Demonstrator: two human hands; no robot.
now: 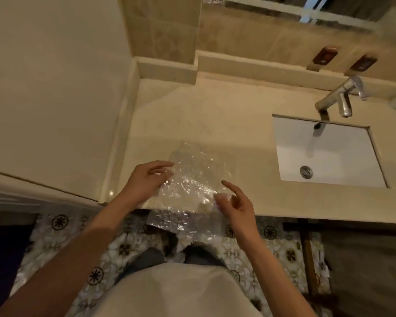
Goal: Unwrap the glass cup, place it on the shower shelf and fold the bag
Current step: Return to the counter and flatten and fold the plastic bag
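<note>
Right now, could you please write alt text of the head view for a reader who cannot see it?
A person's left hand and right hand hold a clear bubble-wrap bag by its two sides, over the front edge of a beige bathroom counter. To the right are a white sink and a metal tap. No glass cup is visible.

The bag (188, 186) is a clear bubble-wrap pouch, crinkled and shiny, lying flat at the front edge of the counter (215, 115). Its far part rests on the counter top, while its near part hangs past the edge over the patterned floor. The left hand (144, 179) pinches its left edge and the right hand (236, 204) holds its right edge between thumb and fingers; the cup does not show.
</note>
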